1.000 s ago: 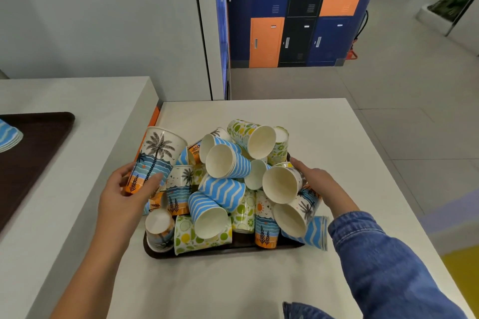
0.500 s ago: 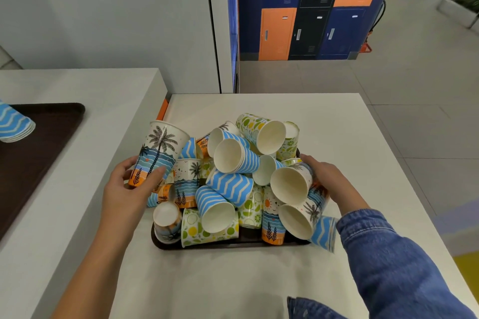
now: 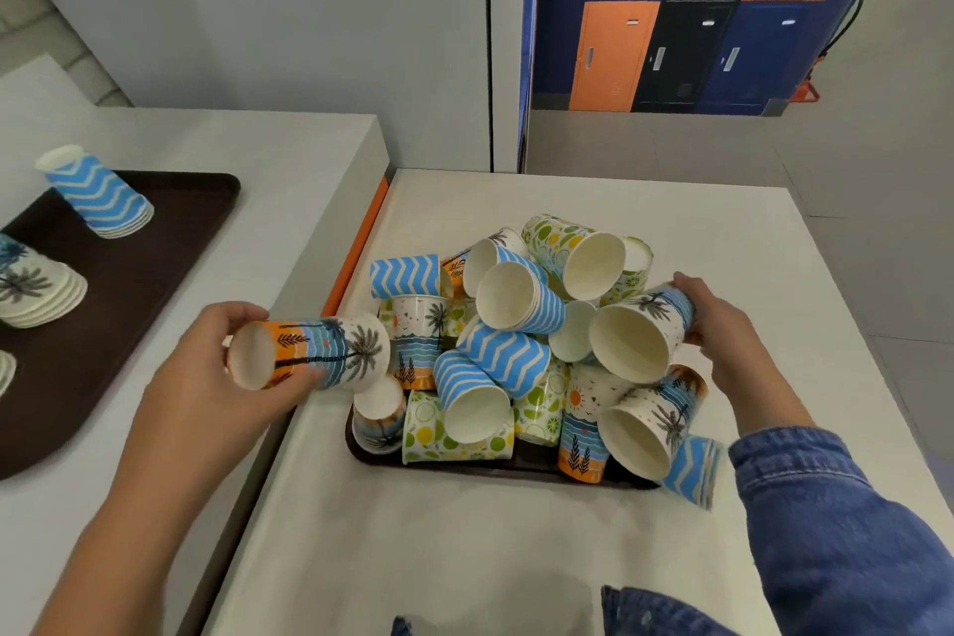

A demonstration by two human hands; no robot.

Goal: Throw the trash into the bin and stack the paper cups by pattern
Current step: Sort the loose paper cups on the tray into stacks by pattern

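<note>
The left hand (image 3: 206, 377) now holds its palm cup (image 3: 320, 351) tipped sideways, not upright. The right hand (image 3: 722, 331) now grips another cup (image 3: 635, 341).

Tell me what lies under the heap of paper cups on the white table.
A dark tray: only its near edge and near-left corner show below the cups. The rest of it is covered, as is anything else that may lie beneath them.

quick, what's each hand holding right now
Left hand: holds a palm-tree cup on its side, beside the pile.
Right hand: grips a second palm-tree cup on the pile.
</note>
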